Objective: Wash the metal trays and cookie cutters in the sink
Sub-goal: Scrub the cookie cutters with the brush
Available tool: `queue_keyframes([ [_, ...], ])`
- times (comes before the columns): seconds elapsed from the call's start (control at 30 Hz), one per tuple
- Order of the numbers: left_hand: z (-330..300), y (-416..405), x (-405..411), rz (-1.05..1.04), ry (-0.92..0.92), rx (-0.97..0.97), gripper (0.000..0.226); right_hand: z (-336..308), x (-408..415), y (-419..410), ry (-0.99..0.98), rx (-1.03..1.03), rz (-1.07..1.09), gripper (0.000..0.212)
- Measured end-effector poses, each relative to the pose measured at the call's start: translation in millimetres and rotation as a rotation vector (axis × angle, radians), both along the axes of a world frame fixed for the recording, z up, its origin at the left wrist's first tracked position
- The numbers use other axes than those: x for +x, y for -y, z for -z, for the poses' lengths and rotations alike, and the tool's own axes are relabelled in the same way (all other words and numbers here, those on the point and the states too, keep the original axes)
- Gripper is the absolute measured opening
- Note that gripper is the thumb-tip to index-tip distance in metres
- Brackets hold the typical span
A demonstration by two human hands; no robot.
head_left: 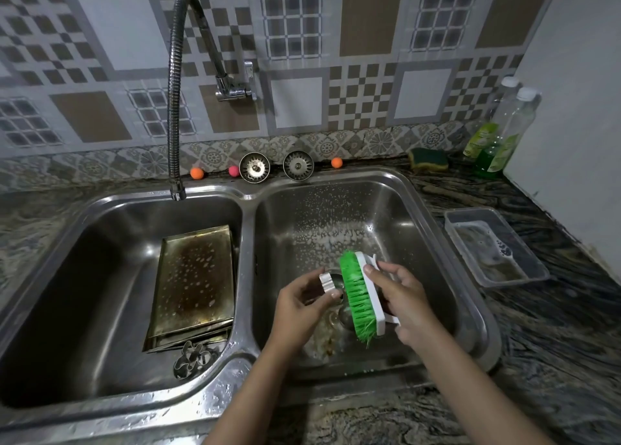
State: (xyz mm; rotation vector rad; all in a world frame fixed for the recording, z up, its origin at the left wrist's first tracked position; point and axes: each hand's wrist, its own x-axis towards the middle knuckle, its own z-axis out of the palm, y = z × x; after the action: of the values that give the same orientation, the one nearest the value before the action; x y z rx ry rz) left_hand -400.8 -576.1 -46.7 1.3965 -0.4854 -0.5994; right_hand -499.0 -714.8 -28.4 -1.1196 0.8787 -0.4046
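Scrubbing step, over the right basin of the stainless steel double sink (250,206). Left hand (299,305) pinches a small shiny metal cookie cutter (326,283). Right hand (401,295) grips a white-backed scrub brush with green bristles (359,301), bristles just beside the cutter. Stacked browned rectangular metal trays (193,280) lean in the left basin, soap-flecked; more silver cookie cutters (193,359) lie at their foot. Next, likely: press bristles to the cutter, scrub, then rinse under the flexible chrome tap (176,108), which isn't running. Two clear bottles with green labels (497,135) stand on the worktop corner; the print is too small to read.
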Motion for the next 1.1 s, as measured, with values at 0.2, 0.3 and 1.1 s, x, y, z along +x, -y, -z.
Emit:
queue_keyframes([
  [0.2,8.7,8.1,-3.1,0.219,0.001,-0.043,0.037,-5.8,10.2,2.0,-0.006,-0.052,0.059,0.036],
  [0.3,9.7,11.6,-4.5,0.320,-0.039,0.026,0.032,0.3,19.4,12.6,-0.049,-0.093,0.195,0.034],
  [1.1,-39.7,-69.5,43.7,-0.081,-0.204,0.143,0.031,9.3,11.1,20.0,-0.121,-0.340,0.224,0.035],
])
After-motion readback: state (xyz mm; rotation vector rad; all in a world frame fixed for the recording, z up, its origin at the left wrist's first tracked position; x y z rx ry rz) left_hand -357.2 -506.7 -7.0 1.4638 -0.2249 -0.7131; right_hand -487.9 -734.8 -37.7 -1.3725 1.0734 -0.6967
